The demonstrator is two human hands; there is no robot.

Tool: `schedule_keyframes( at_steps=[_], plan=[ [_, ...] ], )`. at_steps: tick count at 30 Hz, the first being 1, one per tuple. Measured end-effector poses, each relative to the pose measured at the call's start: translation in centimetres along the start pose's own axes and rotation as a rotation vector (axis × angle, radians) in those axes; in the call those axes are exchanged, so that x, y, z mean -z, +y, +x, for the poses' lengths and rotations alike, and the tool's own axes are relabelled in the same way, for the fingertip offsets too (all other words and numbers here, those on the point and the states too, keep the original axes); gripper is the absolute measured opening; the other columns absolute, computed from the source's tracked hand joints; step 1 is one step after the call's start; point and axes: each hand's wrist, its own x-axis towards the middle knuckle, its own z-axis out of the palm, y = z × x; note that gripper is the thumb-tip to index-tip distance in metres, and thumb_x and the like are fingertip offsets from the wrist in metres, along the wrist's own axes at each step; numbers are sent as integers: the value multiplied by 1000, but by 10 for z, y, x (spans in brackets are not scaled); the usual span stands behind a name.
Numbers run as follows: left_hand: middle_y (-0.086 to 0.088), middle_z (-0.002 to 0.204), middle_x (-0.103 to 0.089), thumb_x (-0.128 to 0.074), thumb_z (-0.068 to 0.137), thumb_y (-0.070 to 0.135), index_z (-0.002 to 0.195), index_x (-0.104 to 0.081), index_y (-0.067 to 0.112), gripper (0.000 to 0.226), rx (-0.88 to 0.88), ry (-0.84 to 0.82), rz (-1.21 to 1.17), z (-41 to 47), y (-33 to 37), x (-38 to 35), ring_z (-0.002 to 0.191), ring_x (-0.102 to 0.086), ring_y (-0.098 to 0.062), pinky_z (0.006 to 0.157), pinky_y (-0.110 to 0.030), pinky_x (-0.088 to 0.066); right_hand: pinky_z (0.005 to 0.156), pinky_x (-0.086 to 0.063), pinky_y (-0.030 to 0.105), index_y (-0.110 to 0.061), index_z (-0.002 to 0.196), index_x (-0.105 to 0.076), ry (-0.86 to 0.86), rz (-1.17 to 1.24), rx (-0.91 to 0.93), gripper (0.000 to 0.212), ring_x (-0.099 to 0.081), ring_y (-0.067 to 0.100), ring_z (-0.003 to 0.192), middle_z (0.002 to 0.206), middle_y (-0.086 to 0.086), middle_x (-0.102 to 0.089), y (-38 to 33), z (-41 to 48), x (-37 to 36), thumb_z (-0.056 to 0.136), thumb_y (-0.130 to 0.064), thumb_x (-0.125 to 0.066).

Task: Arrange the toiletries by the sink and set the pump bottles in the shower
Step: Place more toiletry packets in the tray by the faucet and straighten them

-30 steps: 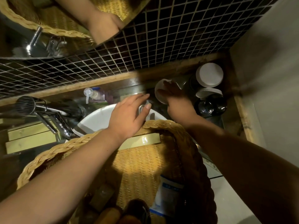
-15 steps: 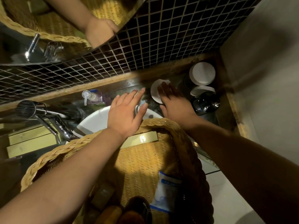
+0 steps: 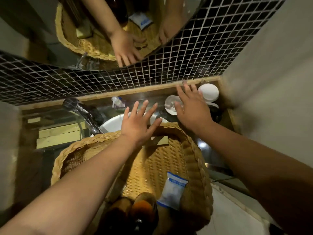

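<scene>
A woven wicker basket [image 3: 194,150] rests over the white sink [image 3: 113,122]. It holds a blue-and-white packet [image 3: 172,190] and dark amber bottles [image 3: 142,212] at its near end. My left hand [image 3: 137,122] hovers flat over the basket's far rim, fingers spread, holding nothing. My right hand [image 3: 191,109] is spread above the counter's back right corner, over a clear glass [image 3: 170,106] and beside a white round lid [image 3: 209,92]. A small pump bottle [image 3: 116,102] stands by the tiled wall.
A chrome tap [image 3: 81,111] juts over the sink from the left. Black mosaic tile [image 3: 186,61] and a mirror [image 3: 101,31] rise behind. A dark jar [image 3: 216,114] sits in the right corner, against a plain wall [image 3: 271,82].
My right hand has lifted off the glass and opened with fingers spread. My left hand has also spread its fingers. The camera has tilted up, showing more of the mirror.
</scene>
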Motion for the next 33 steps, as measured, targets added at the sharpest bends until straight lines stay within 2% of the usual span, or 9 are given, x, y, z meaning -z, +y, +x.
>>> schedule_keyframes(
  at_steps=[5, 12, 16, 20, 22, 25, 27, 31, 33],
  plan=[
    [0, 164, -20, -2, 92, 78, 155, -11, 46, 71, 7, 112, -59, -27, -12, 10, 151, -14, -28, 120, -56, -11, 122, -8, 52, -20, 158, -21, 20, -43, 91, 72, -3, 27, 153, 166, 6, -11, -25, -26, 11, 100, -60, -33],
    [-2, 162, -28, -5, 93, 78, 155, -15, 44, 71, -36, 131, -10, -67, -26, 13, 148, -26, -27, 117, -53, -20, 121, -13, 52, -18, 157, -26, 64, 20, 194, 79, -10, 30, 152, 165, 8, -19, -50, -76, -1, 95, -62, -48],
    [1, 161, -30, -12, 94, 77, 153, -19, 44, 68, -77, 68, -85, -97, -36, 1, 145, -31, -25, 114, -50, -28, 119, -18, 49, -23, 159, -8, -84, 28, 224, 87, -9, 27, 152, 167, 0, -7, -55, -106, -22, 93, -68, -42],
    [4, 158, -34, -26, 97, 70, 151, -23, 44, 59, -99, 26, -59, -115, -43, -23, 143, -33, -22, 111, -48, -32, 122, -11, 51, -22, 159, 5, -334, 79, 227, 88, 5, 23, 152, 167, -1, 11, -60, -127, -55, 96, -61, -43],
    [4, 162, -26, -39, 97, 61, 152, -21, 43, 60, -100, -55, -48, -119, -47, -36, 147, -25, -23, 116, -49, -27, 119, -3, 43, -23, 158, 7, -407, 48, 192, 87, 8, 22, 152, 165, -3, 17, -67, -131, -71, 97, -58, -42],
    [3, 164, -18, -53, 96, 46, 155, -20, 39, 68, -84, -137, -61, -120, -50, -44, 150, -16, -26, 118, -50, -24, 115, 8, 37, -18, 159, 2, -456, -54, 174, 80, 10, 21, 152, 165, 0, 17, -74, -137, -90, 100, -56, -37],
    [-2, 152, -38, -55, 95, 39, 154, -27, 32, 65, -81, -82, -69, -119, -50, -45, 139, -36, -29, 108, -46, -37, 118, 8, 40, -18, 159, -7, -470, -100, 169, 73, 10, 23, 152, 166, 1, 15, -75, -142, -97, 101, -54, -35],
    [-3, 133, -51, -62, 89, 34, 153, -27, 32, 73, -63, -104, -19, -126, -54, -49, 118, -48, -27, 93, -45, -46, 123, -7, 45, -23, 150, -38, -352, -87, 220, 53, -15, 28, 150, 162, 8, -26, -82, -147, -93, 101, -42, -40],
    [-3, 130, -52, -67, 87, 34, 153, -29, 33, 76, -76, -104, 16, -132, -56, -50, 113, -49, -26, 88, -43, -48, 120, -19, 49, -33, 149, -35, -307, -76, 231, 57, -15, 33, 149, 161, 9, -25, -87, -144, -88, 96, -37, -54]
  ],
)
